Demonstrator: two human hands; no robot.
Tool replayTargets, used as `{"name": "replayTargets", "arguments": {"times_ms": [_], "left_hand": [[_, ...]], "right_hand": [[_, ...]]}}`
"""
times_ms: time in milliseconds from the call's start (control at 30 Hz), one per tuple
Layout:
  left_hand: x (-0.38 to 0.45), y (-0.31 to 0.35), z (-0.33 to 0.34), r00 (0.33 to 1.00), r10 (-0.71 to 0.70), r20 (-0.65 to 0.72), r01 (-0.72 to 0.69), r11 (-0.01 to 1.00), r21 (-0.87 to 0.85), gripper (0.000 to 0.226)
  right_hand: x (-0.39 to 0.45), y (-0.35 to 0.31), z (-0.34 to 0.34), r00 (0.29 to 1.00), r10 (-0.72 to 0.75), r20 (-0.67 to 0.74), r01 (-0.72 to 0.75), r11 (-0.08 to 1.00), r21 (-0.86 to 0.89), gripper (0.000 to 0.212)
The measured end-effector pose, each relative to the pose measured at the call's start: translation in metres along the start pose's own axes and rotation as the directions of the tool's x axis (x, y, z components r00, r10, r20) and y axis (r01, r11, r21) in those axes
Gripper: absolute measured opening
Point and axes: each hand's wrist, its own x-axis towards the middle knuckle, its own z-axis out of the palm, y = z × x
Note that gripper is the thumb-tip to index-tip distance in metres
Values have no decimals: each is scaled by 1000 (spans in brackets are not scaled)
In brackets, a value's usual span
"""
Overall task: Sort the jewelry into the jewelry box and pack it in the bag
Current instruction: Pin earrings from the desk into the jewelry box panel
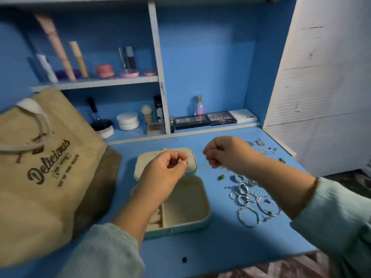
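Sorting small pieces into the open jewelry box (186, 199) on the blue desk (220, 243).

Left hand (164, 169) hovers over the box, fingertips pinching a tiny gold-and-stone piece (183, 161), probably an earring; right hand (224, 153) is curled beside the loose silver bangles (251, 199), with something thin seeming to hang below it. Best to lower the piece close over a compartment before letting go, since the box's trays are shallow and small studs bounce. The bag (40, 177), printed "Delicious", waits at left just beside the box; a palette (220, 118) on the shelf reads "MATTE".
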Motion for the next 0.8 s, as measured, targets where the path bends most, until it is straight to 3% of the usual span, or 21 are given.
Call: {"name": "replayTargets", "arguments": {"times_ms": [100, 233, 500, 800], "left_hand": [[10, -11, -21, 995, -42, -85, 47, 997, 58, 15], [26, -28, -37, 987, -39, -158, 51, 996, 69, 17], [36, -67, -50, 946, -61, -319, 55, 998, -27, 9], [42, -75, -55, 940, -85, -331, 55, 994, -98, 11]], "right_hand": [[23, -10, 21, 1000, -16, 10, 16, 999, -39, 19], [52, -19, 42, 998, -54, 23, 58, 974, -217, 16], [92, -21, 75, 987, -21, 158, 88, 900, -428, 23], [111, -25, 92, 978, -3, 208, 111, 853, -511, 24]]}}
